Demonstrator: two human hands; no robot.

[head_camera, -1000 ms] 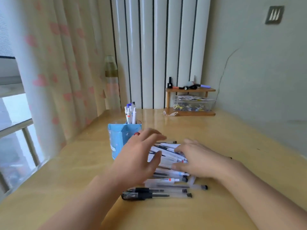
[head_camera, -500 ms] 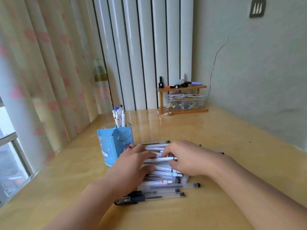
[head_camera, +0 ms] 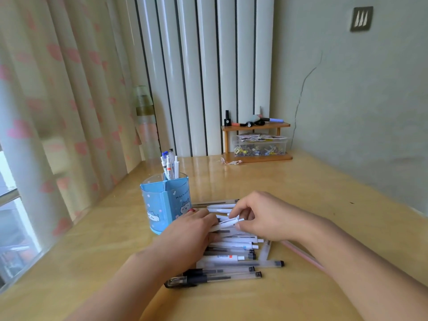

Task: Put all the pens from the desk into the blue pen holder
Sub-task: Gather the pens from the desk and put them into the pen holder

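Note:
A blue pen holder [head_camera: 165,200] with cat drawings stands on the wooden desk [head_camera: 301,193], with several pens [head_camera: 170,164] upright in its back compartment. Right of it lies a pile of pens [head_camera: 231,258], white, clear and black. My left hand [head_camera: 185,235] rests on the pile's left part and its fingers hold one end of a white pen [head_camera: 228,224]. My right hand [head_camera: 266,216] pinches the other end of that same pen between thumb and fingers, just above the pile.
A small wooden shelf [head_camera: 256,140] with a clear box of clips stands at the back by the radiator. A pink-heart curtain [head_camera: 58,112] and a bottle [head_camera: 144,121] are at the left. A pink stick [head_camera: 303,254] lies under my right forearm.
Both hands lay over the pile before; now my right hand has lifted and pinches a white pen, raised slightly from the pile, with my left hand on its other end.

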